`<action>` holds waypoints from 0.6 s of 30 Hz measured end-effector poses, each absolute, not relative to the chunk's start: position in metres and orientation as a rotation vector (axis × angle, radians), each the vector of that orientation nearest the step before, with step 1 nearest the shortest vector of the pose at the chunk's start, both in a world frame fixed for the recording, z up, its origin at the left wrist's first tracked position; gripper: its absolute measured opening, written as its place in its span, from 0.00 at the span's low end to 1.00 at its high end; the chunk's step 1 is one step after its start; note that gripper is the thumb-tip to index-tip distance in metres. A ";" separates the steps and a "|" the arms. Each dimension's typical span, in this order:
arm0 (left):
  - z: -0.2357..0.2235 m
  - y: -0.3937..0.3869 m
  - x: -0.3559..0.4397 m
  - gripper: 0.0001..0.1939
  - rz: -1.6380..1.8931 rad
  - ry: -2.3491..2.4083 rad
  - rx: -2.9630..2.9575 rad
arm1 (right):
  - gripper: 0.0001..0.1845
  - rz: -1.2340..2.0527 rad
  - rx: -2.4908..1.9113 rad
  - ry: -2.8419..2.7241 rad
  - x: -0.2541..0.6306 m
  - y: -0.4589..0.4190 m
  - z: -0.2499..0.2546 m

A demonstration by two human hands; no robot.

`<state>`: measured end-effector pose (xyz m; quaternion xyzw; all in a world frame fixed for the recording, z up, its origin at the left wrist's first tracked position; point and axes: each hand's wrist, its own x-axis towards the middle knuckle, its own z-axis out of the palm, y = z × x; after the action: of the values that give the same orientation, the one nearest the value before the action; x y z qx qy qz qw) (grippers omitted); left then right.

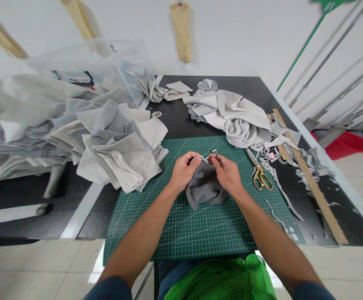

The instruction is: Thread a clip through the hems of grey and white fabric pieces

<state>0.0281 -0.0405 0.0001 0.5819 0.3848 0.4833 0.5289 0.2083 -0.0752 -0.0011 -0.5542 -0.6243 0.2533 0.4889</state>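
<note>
Over the green cutting mat (pixel 169 233) hangs a dark grey piece of cloth (pixel 205 189), bunched below both hands. My left hand (pixel 184 170) pinches its upper edge, where a light, twisted strip (pixel 204 158) runs across to the other side. Close by on the right, my right hand (pixel 227 173) is closed at the same edge. A small dark object shows along its fingers; its kind I cannot make out. Gold-handled scissors (pixel 262 178) lie on the mat to the right of this hand, apart from it.
A big pile of grey and white cloths (pixel 122 141) spreads at the left, before a clear plastic bin (pixel 131 62). More crumpled cloth (pixel 231 112) lies behind the mat. A wooden ruler (pixel 312 179) and cut scraps (pixel 281 187) line the right side.
</note>
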 end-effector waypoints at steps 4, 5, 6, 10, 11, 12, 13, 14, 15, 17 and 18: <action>0.000 -0.041 0.029 0.15 1.161 0.947 1.417 | 0.20 0.682 -1.362 -1.444 0.210 -0.077 0.000; 0.000 -0.041 0.029 0.15 1.166 0.952 1.418 | 0.22 0.685 -1.372 -1.451 0.210 -0.078 0.001; 0.000 -0.041 0.029 0.15 1.169 0.953 1.417 | 0.23 0.675 -1.379 -1.470 0.210 -0.079 0.002; 0.001 -0.041 0.029 0.15 1.174 0.937 1.412 | 0.25 0.613 -1.305 -1.607 0.210 -0.084 0.007; 0.001 -0.042 0.029 0.15 1.175 0.936 1.412 | 0.26 0.605 -1.274 -1.643 0.210 -0.085 0.007; 0.002 -0.042 0.029 0.15 1.176 0.936 1.414 | 0.27 0.597 -1.252 -1.678 0.210 -0.085 0.007; 0.002 -0.042 0.029 0.15 1.177 0.936 1.415 | 0.29 0.587 -1.240 -1.712 0.209 -0.085 0.007; 0.002 -0.042 0.029 0.15 1.177 0.937 1.415 | 0.31 0.578 -1.238 -1.740 0.209 -0.085 0.006; 0.002 -0.042 0.029 0.15 1.178 0.939 1.414 | 0.32 0.570 -1.244 -1.756 0.209 -0.085 0.004; 0.003 -0.043 0.029 0.14 1.181 0.946 1.403 | 0.32 0.571 -1.260 -1.749 0.208 -0.083 0.001; 0.003 -0.043 0.029 0.14 1.182 0.951 1.396 | 0.32 0.584 -1.266 -1.728 0.208 -0.082 -0.001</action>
<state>0.0294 -0.0433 0.0029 0.5808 0.3957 0.4919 0.5139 0.2078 -0.0822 -0.0009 -0.5108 -0.6971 0.2355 0.4446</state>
